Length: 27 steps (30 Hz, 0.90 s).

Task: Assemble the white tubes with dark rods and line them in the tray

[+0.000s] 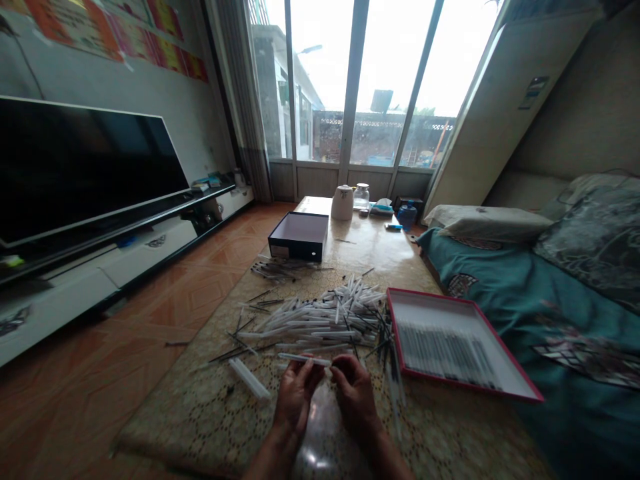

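My left hand (pixel 299 390) is closed around a slim whitish pen barrel (pixel 295 358), which lies nearly level above the table. At the barrel's right end, the fingertips of my right hand (pixel 354 387) are pinched together; a small pale bit shows there, too small to name. Just beyond both hands spreads a pile of white pen barrels (pixel 310 320), with thin black refills (pixel 240 350) scattered about its left side. A few clear barrels (pixel 249 379) lie side by side left of my left hand. On the right, a red-rimmed box lid (pixel 465 310) holds a row of assembled-looking pens (pixel 445 353).
A dark open box (pixel 296 252) stands on the patterned table (pixel 200 413) at the far left. Farther back are a white kettle (pixel 343 203), a glass jar (pixel 361 195) and a tissue pack (pixel 383 207). A bed or sofa with a teal cover (pixel 480 273) borders the right side.
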{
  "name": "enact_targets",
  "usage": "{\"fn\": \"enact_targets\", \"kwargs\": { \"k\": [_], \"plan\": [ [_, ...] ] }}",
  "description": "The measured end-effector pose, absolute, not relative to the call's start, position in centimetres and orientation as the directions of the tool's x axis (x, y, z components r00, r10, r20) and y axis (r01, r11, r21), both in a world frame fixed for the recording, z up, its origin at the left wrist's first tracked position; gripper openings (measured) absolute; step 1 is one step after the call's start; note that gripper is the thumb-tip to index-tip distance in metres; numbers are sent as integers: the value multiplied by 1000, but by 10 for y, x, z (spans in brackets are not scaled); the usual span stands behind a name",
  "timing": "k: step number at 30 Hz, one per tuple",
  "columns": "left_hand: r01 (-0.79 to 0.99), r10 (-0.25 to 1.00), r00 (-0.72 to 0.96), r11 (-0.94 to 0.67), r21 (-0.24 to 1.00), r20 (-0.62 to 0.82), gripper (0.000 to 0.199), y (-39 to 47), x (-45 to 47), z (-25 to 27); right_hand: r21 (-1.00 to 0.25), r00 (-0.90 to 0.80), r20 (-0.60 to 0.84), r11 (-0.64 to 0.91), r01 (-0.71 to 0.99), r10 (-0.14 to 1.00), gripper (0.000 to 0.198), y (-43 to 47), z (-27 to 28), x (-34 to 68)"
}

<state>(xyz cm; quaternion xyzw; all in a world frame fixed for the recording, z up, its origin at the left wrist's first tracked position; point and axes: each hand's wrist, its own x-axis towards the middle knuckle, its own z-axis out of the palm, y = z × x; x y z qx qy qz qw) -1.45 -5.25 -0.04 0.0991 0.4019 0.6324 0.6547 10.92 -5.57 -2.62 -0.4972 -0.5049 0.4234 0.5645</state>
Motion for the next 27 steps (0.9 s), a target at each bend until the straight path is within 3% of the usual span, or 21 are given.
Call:
{"fn": "enact_targets", "kwargs": {
  "k": [15, 22, 27],
  "plan": [
    [-731, 920, -63, 222, 645, -387, 21, -56, -17, 0, -995, 122, 86, 80, 52, 989, 24, -58, -24, 109],
    [-737, 931, -48, 212, 642, -362, 23, -59, -19, -3, -927, 104, 224, 179, 330, 969, 38, -62, -19, 107],
    [-743, 930, -92, 173, 646, -355, 23, -58, -16, -4, -923, 72, 261, 227, 311, 962, 27, -63, -17, 105]
  ]
}}
